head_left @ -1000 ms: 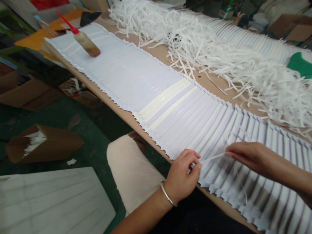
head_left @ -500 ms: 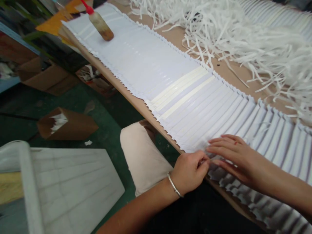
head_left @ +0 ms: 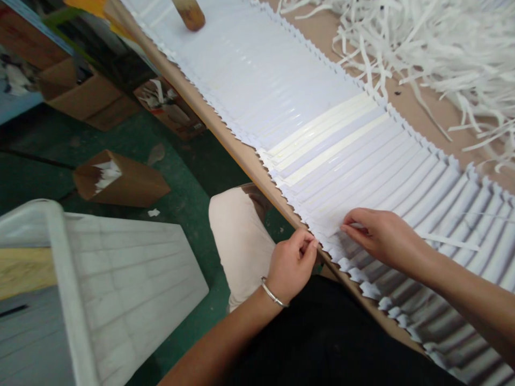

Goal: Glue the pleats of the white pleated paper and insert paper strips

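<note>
A long row of overlapping white paper sheets [head_left: 257, 80] with jagged side edges runs across the table, fanned in narrow steps. My left hand [head_left: 292, 262], with a silver bangle at the wrist, is closed in a pinch by the row's near edge. Whether it grips a sheet edge there cannot be made out. Over the stepped part, my right hand [head_left: 370, 230] pinches thumb and forefinger together; what lies between them is too pale to distinguish from the paper. Close to the right forearm, a thin white strip [head_left: 453, 241] rests across the folds. Pale yellow strips [head_left: 330, 145] cross the row farther up.
A bottle with brown contents [head_left: 192, 15] stands on the paper, cut off by the frame. Loose white strips [head_left: 422, 48] heap at the table's far side. Below left are a white plastic bin [head_left: 140, 268] and a cardboard box [head_left: 132, 185] on the green floor.
My hands have drawn apart; the right fingers went from spread to pinched. A white strip now shows by the right forearm. The view has shifted, so the bottle's top is out of frame.
</note>
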Available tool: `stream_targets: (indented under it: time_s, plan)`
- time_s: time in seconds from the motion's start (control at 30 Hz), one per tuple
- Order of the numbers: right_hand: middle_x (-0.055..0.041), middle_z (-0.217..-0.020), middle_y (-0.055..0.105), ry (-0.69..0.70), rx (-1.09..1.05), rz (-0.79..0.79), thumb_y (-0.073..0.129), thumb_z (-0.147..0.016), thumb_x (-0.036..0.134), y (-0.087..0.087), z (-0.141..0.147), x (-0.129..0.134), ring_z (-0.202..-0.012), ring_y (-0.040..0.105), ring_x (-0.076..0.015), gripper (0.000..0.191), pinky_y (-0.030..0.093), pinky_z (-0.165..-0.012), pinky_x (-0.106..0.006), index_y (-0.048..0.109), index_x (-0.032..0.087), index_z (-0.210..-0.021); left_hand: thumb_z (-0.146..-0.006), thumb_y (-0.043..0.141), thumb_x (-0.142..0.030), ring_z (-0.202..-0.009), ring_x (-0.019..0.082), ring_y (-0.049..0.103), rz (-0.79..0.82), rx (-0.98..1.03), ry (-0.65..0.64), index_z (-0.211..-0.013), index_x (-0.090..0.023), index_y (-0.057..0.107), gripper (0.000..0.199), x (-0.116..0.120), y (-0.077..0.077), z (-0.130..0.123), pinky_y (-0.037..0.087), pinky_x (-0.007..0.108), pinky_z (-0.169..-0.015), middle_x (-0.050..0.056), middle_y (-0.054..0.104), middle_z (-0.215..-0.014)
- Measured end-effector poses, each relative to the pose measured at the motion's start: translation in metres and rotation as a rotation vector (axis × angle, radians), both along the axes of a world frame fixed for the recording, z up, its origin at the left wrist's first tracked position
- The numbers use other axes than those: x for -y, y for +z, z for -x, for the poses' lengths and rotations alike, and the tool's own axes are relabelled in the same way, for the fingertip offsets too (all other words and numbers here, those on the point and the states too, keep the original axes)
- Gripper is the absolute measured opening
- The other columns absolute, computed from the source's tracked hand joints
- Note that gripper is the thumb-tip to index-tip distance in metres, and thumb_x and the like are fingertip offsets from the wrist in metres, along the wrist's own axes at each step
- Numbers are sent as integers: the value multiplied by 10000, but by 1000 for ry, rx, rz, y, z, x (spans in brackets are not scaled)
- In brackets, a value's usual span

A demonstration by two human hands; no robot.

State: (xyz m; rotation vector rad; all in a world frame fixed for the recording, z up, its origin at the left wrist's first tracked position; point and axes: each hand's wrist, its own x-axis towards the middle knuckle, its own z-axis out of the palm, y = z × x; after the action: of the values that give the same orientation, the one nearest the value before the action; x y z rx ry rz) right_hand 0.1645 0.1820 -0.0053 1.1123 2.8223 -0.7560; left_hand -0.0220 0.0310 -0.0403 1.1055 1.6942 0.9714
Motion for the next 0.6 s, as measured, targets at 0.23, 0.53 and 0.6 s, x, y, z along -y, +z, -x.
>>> stream_targets:
  time_s: [0.23,0.53,0.6]
  plan:
    - [-34,-835,789,-21,12,-6,552,-1001,381,-1,-2,-6,-690,702,-202,219,464,-643,-312,686,247,-890,-1088,509,-271,-709,142,689,-152,-270,-85,-1043,-209,685,192,9,-4,2,507,248,-678,11,753,-859]
    - [-35,-827,786,-17,30,-49,550,-1009,373,-3,0,-6,-703,710,-209,216,460,-652,-321,686,250,-896,-1076,474,-166,-734,204,711,-312,-735,-340,-1422,-184,641,385,2,-6,-4,576,321,-680,43,742,-859]
    - [-37,-843,787,-14,49,-56,546,-1013,382,-2,-1,-6,-704,708,-213,224,459,-649,-327,692,247,-911,-1062,498,-159,-719,214,700,-301,-787,-354,-1435,-178,634,398,0,-5,-5,563,334,-651,38,730,-846]
